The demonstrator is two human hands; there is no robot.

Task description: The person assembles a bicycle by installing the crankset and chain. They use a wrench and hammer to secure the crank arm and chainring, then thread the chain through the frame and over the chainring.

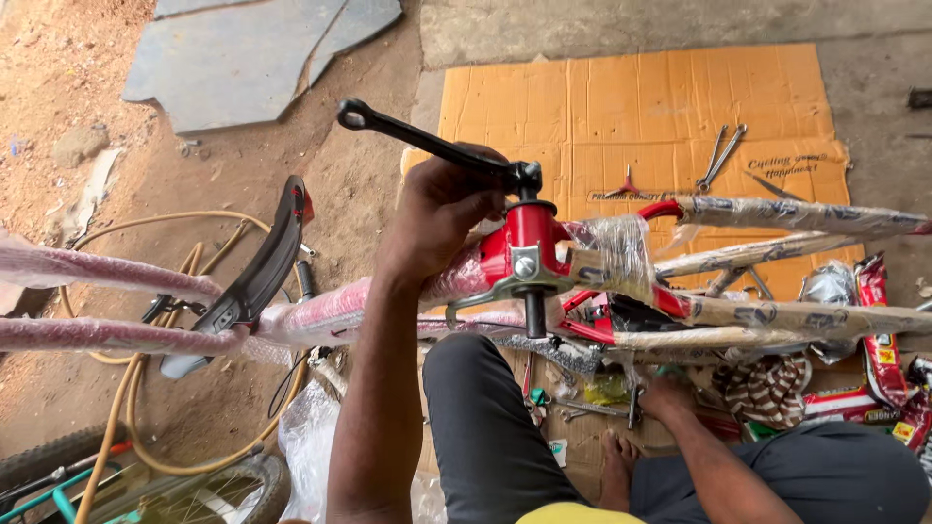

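outdoors, a person's left hand [442, 209] closes around the bottom bracket shell of a red bicycle frame [529, 243], fingers wrapped over the tube so the frame stays steady across the lap; just above and beyond that grip a black crank arm [427, 144] juts up and away, its free end ringed, its near end seated on the shell's axle; below the grip the axle stub [535, 312] points down toward a dark-trousered knee [481, 417]; the right hand [670, 398] reaches low, under the frame tubes, its fingers hidden among loose tools and wrappers, so whether it is gripping anything cannot be told; plastic-wrapped tubes [786, 215] run off to the right of the left hand's hold, the wrapping apparently left on to guard the paint; a black mudguard [257, 277] curves away to the left of the grip; spanners [720, 155] lie well beyond it on flattened cardboard [631, 107], kept off the dirt; a yellow hose [136, 417] loops on the ground.
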